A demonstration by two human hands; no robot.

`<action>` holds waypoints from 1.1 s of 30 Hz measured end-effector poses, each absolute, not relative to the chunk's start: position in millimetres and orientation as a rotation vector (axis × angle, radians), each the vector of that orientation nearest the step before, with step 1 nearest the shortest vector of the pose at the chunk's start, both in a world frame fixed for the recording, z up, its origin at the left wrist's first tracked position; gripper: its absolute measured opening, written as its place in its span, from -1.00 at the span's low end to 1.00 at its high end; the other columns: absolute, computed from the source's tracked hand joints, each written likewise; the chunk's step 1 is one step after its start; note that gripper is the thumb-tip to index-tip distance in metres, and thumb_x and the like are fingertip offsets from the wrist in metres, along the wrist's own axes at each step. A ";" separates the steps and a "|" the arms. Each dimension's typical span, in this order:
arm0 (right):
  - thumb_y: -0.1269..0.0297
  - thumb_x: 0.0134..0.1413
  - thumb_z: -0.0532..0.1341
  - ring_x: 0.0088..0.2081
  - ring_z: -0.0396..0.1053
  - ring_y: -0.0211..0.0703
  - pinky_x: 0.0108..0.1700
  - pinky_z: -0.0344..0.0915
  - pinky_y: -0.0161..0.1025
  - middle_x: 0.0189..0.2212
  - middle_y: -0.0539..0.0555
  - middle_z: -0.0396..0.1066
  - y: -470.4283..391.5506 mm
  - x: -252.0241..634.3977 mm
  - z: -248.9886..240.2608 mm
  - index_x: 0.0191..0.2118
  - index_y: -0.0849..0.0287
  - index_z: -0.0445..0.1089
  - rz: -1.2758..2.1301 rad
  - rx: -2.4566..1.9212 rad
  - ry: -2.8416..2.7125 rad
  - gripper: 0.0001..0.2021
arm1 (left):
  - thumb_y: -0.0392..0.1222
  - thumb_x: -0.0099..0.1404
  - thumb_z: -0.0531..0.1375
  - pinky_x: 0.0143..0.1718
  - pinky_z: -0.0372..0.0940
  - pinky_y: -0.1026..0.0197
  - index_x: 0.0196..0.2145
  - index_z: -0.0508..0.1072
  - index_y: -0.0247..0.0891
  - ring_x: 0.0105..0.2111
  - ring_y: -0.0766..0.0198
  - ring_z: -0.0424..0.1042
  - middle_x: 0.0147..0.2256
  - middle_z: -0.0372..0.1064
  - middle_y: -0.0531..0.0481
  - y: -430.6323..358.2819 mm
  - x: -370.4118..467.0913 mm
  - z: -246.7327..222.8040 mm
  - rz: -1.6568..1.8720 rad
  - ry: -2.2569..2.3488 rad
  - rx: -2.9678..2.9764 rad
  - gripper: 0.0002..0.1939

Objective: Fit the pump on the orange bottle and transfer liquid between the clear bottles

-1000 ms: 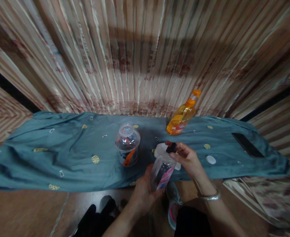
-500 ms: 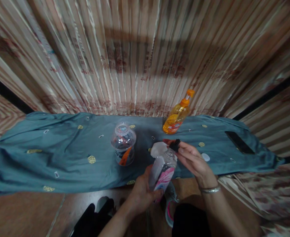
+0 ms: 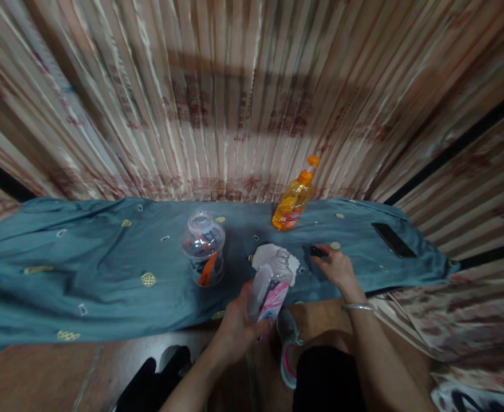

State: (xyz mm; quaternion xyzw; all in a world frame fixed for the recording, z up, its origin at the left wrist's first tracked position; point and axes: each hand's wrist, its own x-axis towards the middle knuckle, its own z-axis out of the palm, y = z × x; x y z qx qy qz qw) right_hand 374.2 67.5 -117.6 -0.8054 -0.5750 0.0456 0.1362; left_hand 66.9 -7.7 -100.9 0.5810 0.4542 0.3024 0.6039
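Observation:
My left hand point(image 3: 241, 320) is wrapped round a clear plastic bottle point(image 3: 271, 289) with a pink label, held tilted at the table's front edge. Its neck is uncapped. Between the fingers of my right hand point(image 3: 335, 266) is a small black cap point(image 3: 318, 251), low over the cloth to the right of the bottle. Behind the bottle's neck lies a flat white piece point(image 3: 264, 252), which looks like paper or tissue, partly hidden by the bottle. A wide clear plastic jar point(image 3: 203, 252) with an orange and dark label stands upright to the left.
An orange pump bottle point(image 3: 292, 203) of yellow-orange liquid stands near the table's back edge. A dark phone point(image 3: 393, 240) lies on the right. The narrow table has a teal patterned cloth point(image 3: 106, 274), with a striped curtain point(image 3: 217, 114) behind it.
My right hand has drawn away from the bottle's neck with the black cap and come down to the right. The bottle stays in my left hand. The whole view has shifted slightly.

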 end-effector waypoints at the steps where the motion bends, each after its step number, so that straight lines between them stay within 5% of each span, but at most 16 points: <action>1: 0.25 0.15 0.21 -0.08 0.59 0.03 -0.10 0.42 -0.21 -0.12 0.16 0.63 67.8 374.7 -120.0 0.06 0.10 0.53 0.132 -2.356 -1.695 -0.63 | -0.17 0.07 0.29 0.02 0.33 0.08 0.22 0.24 -0.23 -0.06 0.05 0.49 -0.10 0.55 -0.01 -7.8 66.9 -101.6 0.698 1.059 1.354 -0.26; 14: 0.35 0.04 0.29 0.05 0.52 0.18 0.11 0.38 -0.02 -0.04 0.33 0.58 65.8 374.5 -125.2 0.05 0.23 0.50 0.067 -2.463 -1.779 -0.59 | -0.17 0.05 0.29 -0.02 0.31 0.11 0.20 0.24 -0.21 -0.13 0.11 0.46 -0.12 0.52 0.03 -9.4 67.0 -98.4 0.699 1.087 1.379 -0.27; 18: 0.29 -0.04 0.36 0.19 0.40 0.31 0.25 0.28 0.16 0.11 0.41 0.47 60.0 360.7 -105.2 0.08 0.24 0.47 0.082 -2.107 -1.697 -0.51 | -0.17 0.04 0.30 0.03 0.30 0.10 0.19 0.26 -0.21 -0.08 0.09 0.46 -0.08 0.52 0.01 -10.3 68.0 -92.0 0.764 1.043 1.306 -0.27; 23: -0.12 0.02 0.38 0.09 0.49 0.10 0.21 0.36 0.09 0.03 0.15 0.57 47.1 314.9 -74.8 0.05 0.04 0.51 0.969 -1.314 -1.503 -0.49 | -0.14 -0.01 0.36 -0.01 0.32 0.09 0.12 0.33 -0.24 -0.12 0.07 0.47 -0.12 0.52 -0.02 -7.7 70.5 -88.4 0.857 1.053 1.256 -0.29; 28: -0.04 -0.22 0.54 -0.10 0.55 -0.06 0.03 0.45 -0.12 -0.15 0.05 0.61 39.4 269.2 -68.6 -0.03 0.08 0.54 1.639 -0.880 -1.443 -0.41 | -0.01 0.02 0.40 -0.01 0.35 0.07 0.10 0.33 -0.25 -0.09 0.05 0.47 -0.09 0.52 -0.07 -4.8 68.6 -97.4 1.002 0.972 1.177 -0.29; 33: 0.04 -0.22 0.55 -0.31 0.50 -0.21 -0.12 0.42 -0.25 -0.34 -0.07 0.59 36.6 239.3 -75.4 -0.21 0.11 0.55 1.771 -0.883 -1.348 -0.57 | 0.00 0.06 0.40 0.12 0.32 -0.02 0.17 0.25 -0.26 0.02 0.00 0.48 0.04 0.48 -0.17 -4.3 64.8 -104.4 1.113 0.966 1.160 -0.22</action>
